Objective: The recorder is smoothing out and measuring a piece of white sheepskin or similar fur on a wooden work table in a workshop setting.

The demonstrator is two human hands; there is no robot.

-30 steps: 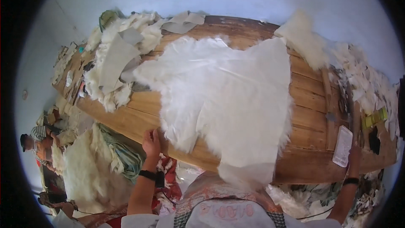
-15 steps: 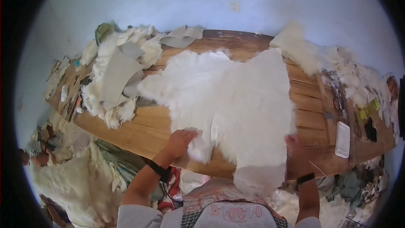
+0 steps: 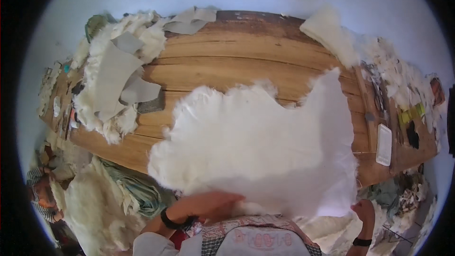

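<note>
A large white sheepskin lies over the near part of the wooden table, smooth side up, with fluffy fleece along its edges. Its near edge comes off the table toward my apron. At its near right corner my right hand is closed, pinching the skin's edge. My left hand reaches across along the near edge, touching or very close to the skin. Motion blurs its fingers, so their grip does not show.
Grey cut pieces lie on heaped fleece at left, beside a dark grey block. At right are a white tray, a yellow-green item and wool scraps. More fleece and green cloth sit below the table.
The sheepskin has been drawn toward me and to the right, baring the table's far boards. My right hand has moved right and nearer; my left has moved nearer and slightly right.
</note>
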